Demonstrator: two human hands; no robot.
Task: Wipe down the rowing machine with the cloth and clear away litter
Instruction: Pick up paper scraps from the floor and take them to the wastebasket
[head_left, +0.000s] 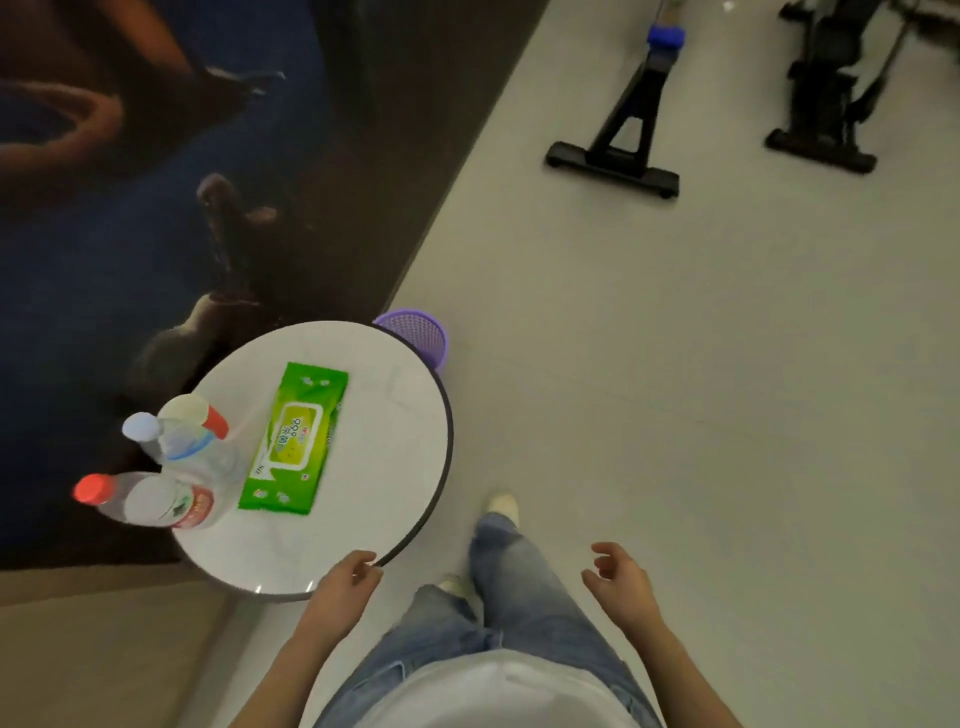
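Left hand (345, 582) and right hand (618, 577) hang empty, fingers loose (nothing held). Reaching over the table (395, 415) for the wipes (293, 439) could topple the bottles (171, 457) crowding its left edge.

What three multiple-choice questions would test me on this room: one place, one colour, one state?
1. Where does the flat green wipes pack lie? A on the floor; B on the round white table; C on an exercise machine.
2. What colour is the mesh waste basket beside the table? A black; B red; C purple.
3. What do the left hand and right hand hold? A nothing; B a cloth; C a bottle.
Answers: B, the pack lies flat on the tabletop; C, its mesh wall is purple; A, both hands have loosely curled, empty fingers.
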